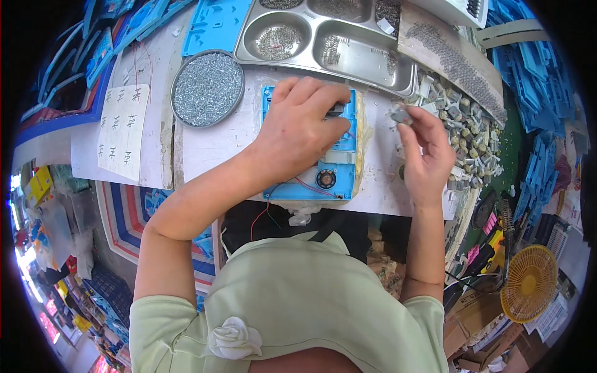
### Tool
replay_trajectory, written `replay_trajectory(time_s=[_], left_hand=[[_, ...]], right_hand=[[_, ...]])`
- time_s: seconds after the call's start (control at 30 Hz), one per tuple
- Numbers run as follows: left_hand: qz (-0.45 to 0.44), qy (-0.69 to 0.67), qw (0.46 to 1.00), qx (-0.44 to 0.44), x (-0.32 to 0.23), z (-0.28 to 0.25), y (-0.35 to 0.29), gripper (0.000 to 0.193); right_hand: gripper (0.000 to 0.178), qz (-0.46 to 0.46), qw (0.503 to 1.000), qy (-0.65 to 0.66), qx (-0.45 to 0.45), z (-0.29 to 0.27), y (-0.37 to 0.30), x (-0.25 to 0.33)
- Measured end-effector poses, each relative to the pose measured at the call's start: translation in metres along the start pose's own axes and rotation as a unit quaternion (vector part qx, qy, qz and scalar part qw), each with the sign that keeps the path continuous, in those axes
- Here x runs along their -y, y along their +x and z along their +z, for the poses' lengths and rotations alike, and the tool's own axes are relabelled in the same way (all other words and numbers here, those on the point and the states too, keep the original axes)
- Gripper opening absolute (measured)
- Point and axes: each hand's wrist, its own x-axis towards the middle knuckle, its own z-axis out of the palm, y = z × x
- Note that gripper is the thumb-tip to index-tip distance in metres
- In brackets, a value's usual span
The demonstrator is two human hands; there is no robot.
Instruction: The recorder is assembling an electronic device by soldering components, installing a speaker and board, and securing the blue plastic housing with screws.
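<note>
In front of me lies an open blue plastic casing [278, 189] with a round black speaker [326, 179] and thin red and dark wires at its near end. My left hand [301, 124] bends over its upper part, gripping it and hiding much of the inside. A black part [336, 110] shows between that thumb and forefinger. To the right of the casing, my right hand [426, 146] pinches a small grey part [401, 116] between thumb and forefinger, just off the pile of similar pieces. Its exact kind is too small to make out.
A round dish of screws [208, 88] stands to the left. Behind the casing sits a metal compartment tray [367, 79] with small springs. Small grey-and-white parts [463, 124] are heaped at the right, beside a board [457, 59]. A marked paper sheet [124, 133] lies far left.
</note>
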Motion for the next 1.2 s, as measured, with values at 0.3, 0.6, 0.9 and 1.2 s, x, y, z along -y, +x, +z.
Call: replay_trajectory(time_s=[0.3,0.6,0.9,1.2], left_hand=[[-0.031,-0.181,0.982,0.050,0.014,-0.018,-0.036,0.023],[-0.079,-0.220,0.972,0.000,0.017,-0.026,-0.046,0.026],[-0.165,-0.238,0.952,-0.097,0.020,-0.024,-0.054,0.022],[-0.308,-0.356,0.876,-0.107,0.024,-0.025,-0.043,0.014]], right_hand=[[0.025,-0.138,0.971,-0.123,0.148,0.024,0.008,0.011],[0.025,-0.169,0.942,-0.219,0.190,0.033,0.016,0.026],[0.024,-0.157,0.935,-0.240,0.207,0.033,0.018,0.030],[0.027,-0.211,0.946,-0.204,0.138,0.038,0.027,0.047]])
